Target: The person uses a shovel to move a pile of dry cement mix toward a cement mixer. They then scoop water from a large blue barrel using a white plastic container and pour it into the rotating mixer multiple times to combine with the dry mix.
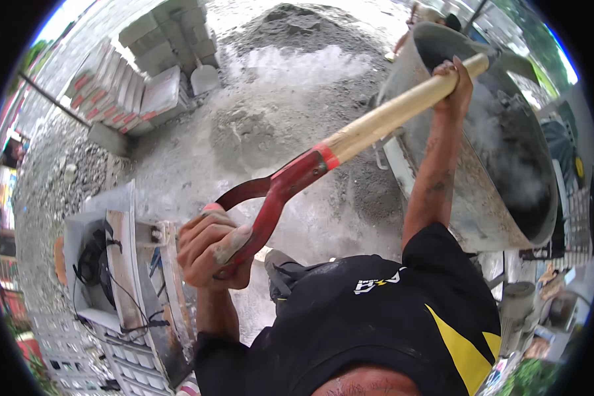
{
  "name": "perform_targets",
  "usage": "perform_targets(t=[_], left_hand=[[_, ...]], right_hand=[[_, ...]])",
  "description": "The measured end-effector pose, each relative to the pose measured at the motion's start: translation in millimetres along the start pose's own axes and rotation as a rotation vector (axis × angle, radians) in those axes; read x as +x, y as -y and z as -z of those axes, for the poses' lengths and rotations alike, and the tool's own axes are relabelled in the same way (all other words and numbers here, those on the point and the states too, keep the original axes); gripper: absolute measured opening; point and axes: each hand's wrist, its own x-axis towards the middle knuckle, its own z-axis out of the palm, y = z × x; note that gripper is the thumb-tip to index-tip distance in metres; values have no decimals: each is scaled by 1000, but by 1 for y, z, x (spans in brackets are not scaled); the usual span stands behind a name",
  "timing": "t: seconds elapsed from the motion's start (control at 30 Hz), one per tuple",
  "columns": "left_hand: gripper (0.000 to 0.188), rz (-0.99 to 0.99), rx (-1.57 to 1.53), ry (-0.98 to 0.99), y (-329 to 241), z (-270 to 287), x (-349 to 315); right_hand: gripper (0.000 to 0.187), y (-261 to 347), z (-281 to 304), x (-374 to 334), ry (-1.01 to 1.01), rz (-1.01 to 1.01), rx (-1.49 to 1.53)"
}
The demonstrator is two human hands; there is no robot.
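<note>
A shovel with a pale wooden shaft (389, 120) and a red metal D-shaped handle (290, 179) slants up to the right across the view. My left hand (214, 251) is closed round the handle's grip end, its fingers dusty with grey powder. Farther along, my right hand (454, 89) wraps the shaft near its far end, with the arm stretched out. That end reaches over a large metal mixing drum (465, 188), which holds dark grey material (508, 155) under drifting dust. The shovel's blade is mostly hidden beyond the drum's rim.
A sand heap (294, 30) lies ahead. Grey blocks (168, 36) are stacked at upper left, with another shovel (204, 79) leaning there and red-ended slabs (112, 99) beside. Gravel (63, 165) and a metal frame (125, 264) with black cable stand left. Another person (429, 14) is behind the drum.
</note>
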Motion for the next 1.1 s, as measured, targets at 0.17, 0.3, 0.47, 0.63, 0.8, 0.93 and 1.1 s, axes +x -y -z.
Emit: perform_targets(t=[0.17, 0.3, 0.47, 0.63, 0.8, 0.93, 1.1], left_hand=[[30, 18, 64, 179, 69, 9, -80], [34, 288, -26, -2, 106, 38, -101], [22, 1030, -295, -409, 122, 73, -162], [7, 1722, -251, -1028, 126, 77, -299], [16, 2093, 530, -1021, 30, 102, -405], [16, 2336, 952, -1259, -68, 122, -406], [11, 2459, 1096, -1361, -48, 180, -430]], right_hand=[[15, -122, 115, 14, -261, -295, -272], [20, -130, 104, 33, -339, -278, -469], [19, -236, 14, 54, -136, -394, -512], [24, -488, 51, -23, -281, -773, -676], [16, -699, 158, -282, -362, -1401, -868], [12, -730, 200, -507, -459, -1942, -1017], [10, -779, 227, -586, -513, -2063, -1058]])
